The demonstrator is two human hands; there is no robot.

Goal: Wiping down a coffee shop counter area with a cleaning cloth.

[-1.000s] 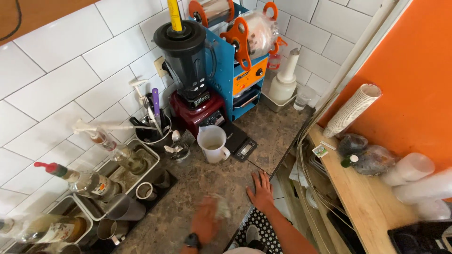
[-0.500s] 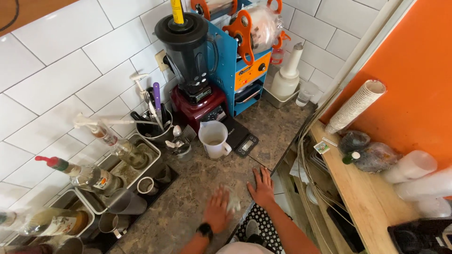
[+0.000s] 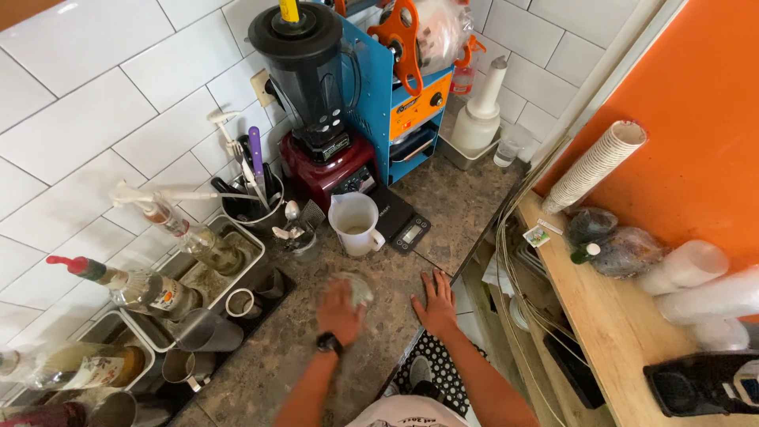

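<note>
Since half second ago, left hand point(image 3: 340, 311) slid further up counter point(image 3: 443, 198), now near white jug point(image 3: 355, 224). I see it pressing pale cloth point(image 3: 357, 287), fingers curled over it. Right hand point(image 3: 436, 300) flat, fingers spread, holding nothing. Cloth I judge soft, light, limp; best bunched from top.

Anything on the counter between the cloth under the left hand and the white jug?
Nothing: in the head view, only bare speckled counter separates the cloth under the left hand from the white jug.
</note>
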